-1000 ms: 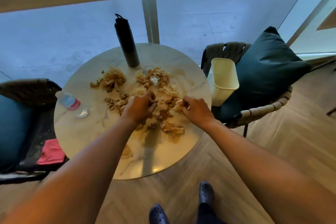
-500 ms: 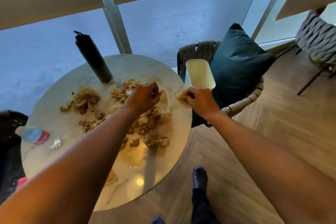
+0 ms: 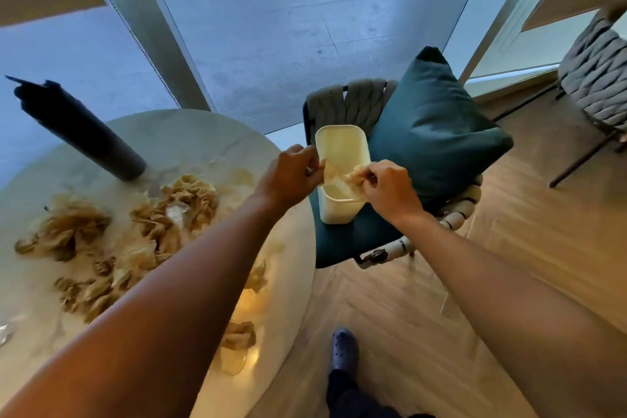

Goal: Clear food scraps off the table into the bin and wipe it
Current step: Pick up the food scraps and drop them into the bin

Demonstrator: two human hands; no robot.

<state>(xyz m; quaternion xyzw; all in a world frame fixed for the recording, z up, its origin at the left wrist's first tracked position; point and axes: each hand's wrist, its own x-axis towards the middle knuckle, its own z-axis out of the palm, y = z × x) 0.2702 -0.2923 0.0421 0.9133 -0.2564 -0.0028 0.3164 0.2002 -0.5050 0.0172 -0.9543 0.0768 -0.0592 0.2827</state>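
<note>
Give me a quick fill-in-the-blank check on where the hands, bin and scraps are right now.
1. Both hands, the left hand and the right hand, hold scraps over the open ____.
2. The bin stands on the seat of a ____, beside a teal cushion.
3. More scraps lie on the round table, near a tall dark ____.

Missing words: bin; chair; bottle

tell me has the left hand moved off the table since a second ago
Yes. The left hand has gone from the scraps on the table rightward, past its edge, to the bin.
</note>
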